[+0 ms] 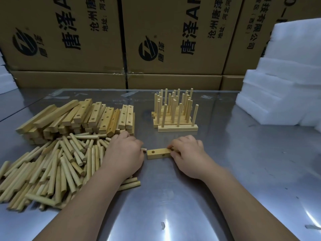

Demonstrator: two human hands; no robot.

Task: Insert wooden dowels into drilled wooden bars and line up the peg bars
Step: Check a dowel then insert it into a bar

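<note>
A short drilled wooden bar [158, 153] lies on the steel table between my hands, with one hole showing near its left end. My right hand [188, 153] pinches the bar's right end. My left hand [124, 153] is curled round a dowel [143, 150] whose tip pokes out just left of the bar. A loose heap of dowels [52, 171] lies at the left, and behind it sits a stack of drilled bars [83, 117]. Finished peg bars [175, 117] with upright dowels stand in rows behind the bar.
Printed cardboard boxes [156, 40] wall off the back of the steel table [243, 171]. White foam blocks [281, 84] are stacked at the right, with more at the far left edge [5, 79].
</note>
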